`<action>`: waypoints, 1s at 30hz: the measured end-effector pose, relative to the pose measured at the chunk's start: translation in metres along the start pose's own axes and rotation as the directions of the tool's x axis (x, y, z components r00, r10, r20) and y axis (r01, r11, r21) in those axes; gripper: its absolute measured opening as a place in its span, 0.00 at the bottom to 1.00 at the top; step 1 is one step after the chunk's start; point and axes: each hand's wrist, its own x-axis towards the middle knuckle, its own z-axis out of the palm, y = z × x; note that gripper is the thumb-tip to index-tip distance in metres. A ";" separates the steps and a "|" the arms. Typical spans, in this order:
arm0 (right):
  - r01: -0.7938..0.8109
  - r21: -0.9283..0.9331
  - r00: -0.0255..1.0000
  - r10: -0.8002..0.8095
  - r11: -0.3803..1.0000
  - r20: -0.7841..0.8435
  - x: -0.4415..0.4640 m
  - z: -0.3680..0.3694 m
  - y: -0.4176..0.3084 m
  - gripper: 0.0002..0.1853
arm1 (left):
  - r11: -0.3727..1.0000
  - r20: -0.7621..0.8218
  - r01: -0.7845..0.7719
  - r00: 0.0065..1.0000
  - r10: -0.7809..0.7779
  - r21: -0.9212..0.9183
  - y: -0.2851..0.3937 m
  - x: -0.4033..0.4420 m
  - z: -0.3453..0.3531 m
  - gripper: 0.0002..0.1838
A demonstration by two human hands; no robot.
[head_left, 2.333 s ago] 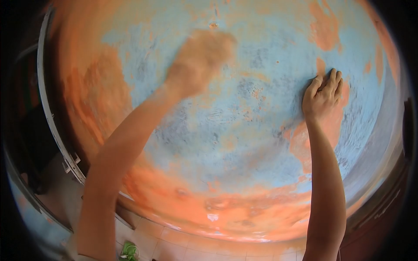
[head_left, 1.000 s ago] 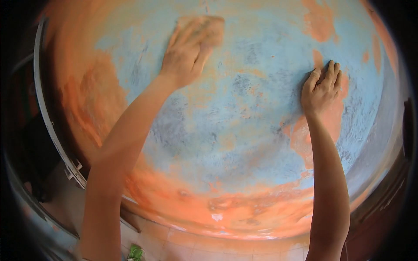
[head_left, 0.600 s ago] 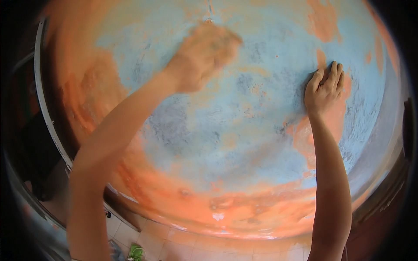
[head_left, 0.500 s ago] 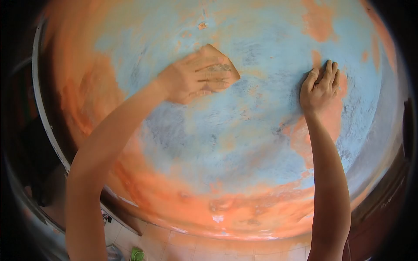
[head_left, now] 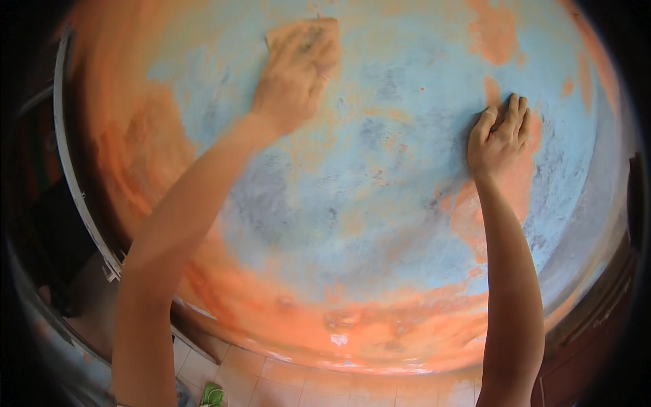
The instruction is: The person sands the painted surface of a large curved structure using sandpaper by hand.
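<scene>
A large wall surface point(head_left: 400, 183) of worn blue and orange paint fills most of the view, with dark scuffs across its blue middle. My left hand point(head_left: 291, 85), smeared by motion, lies on the upper left part of it. Under its fingers is a brown sheet of sandpaper point(head_left: 279, 34), pressed against the paint, its upper edge and corners sticking out past the fingertips. My right hand point(head_left: 500, 139) rests flat on the blue paint at the right, fingers stretched upward and a little apart, holding nothing.
A pale metal frame edge point(head_left: 62, 136) curves down the left side beside a dark opening. Below the wall is a tiled floor point(head_left: 281, 383) with orange dust and a small green object point(head_left: 213, 394). Dark red panelling point(head_left: 583, 353) stands at the lower right.
My left hand has swept upward and turned so its fingers point up, carrying the sandpaper along the paint. My right hand stays where it was.
</scene>
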 end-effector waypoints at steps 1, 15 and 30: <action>0.006 -0.005 1.000 -0.006 1.000 -0.004 0.001 0.002 0.000 0.27 | 0.993 0.068 -0.099 0.992 0.103 -0.063 0.014 -0.006 -0.002 0.15; -0.011 0.020 1.000 0.011 1.000 0.007 0.000 0.000 -0.002 0.27 | 0.967 0.046 0.076 0.997 -0.067 -0.243 0.085 -0.056 0.004 0.19; 0.027 0.027 0.999 -0.027 0.999 -0.019 0.002 0.000 0.001 0.28 | 0.986 0.093 0.086 0.993 -0.073 -0.144 0.079 -0.036 0.000 0.20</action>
